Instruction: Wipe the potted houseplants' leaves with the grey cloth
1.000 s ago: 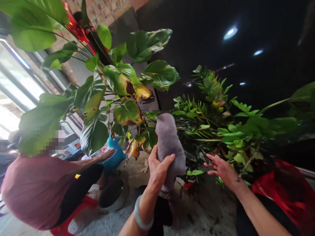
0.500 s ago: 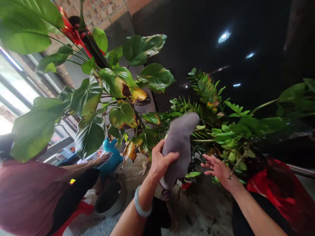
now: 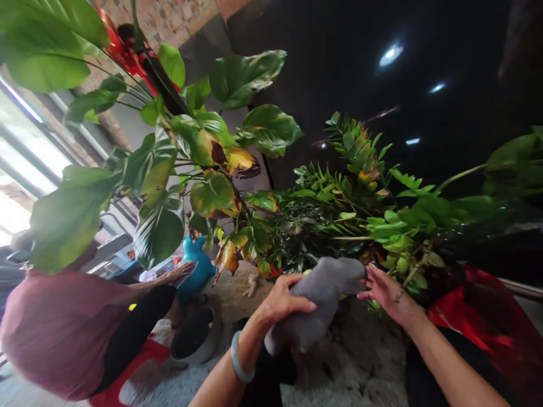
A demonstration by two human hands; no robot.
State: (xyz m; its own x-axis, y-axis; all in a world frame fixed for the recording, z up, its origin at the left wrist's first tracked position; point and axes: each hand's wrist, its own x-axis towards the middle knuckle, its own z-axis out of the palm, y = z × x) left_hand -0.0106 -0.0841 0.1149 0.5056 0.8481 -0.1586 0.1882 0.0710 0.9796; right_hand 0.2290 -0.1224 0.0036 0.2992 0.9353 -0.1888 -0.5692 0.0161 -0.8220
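Observation:
My left hand [image 3: 282, 299], with a pale green bangle on its wrist, is closed round a grey cloth [image 3: 320, 297]. The cloth lies tilted low against the base of a small-leaved green plant [image 3: 365, 215]. My right hand [image 3: 384, 291] has its fingers stretched out and touches the cloth's far end, right under the plant's leaves. A big-leaved plant [image 3: 186, 164] with yellowing, brown-edged leaves rises to the left of my hands.
A person in a maroon top [image 3: 59, 328] crouches at left, one hand on a teal object [image 3: 197, 268]. A dark round pot [image 3: 195, 336] sits on the pale floor. Red fabric [image 3: 487, 328] lies at right. Windows are at far left.
My left hand has swung the cloth down from upright among the leaves to low at the plant's base. My right hand has come in to touch the cloth's end.

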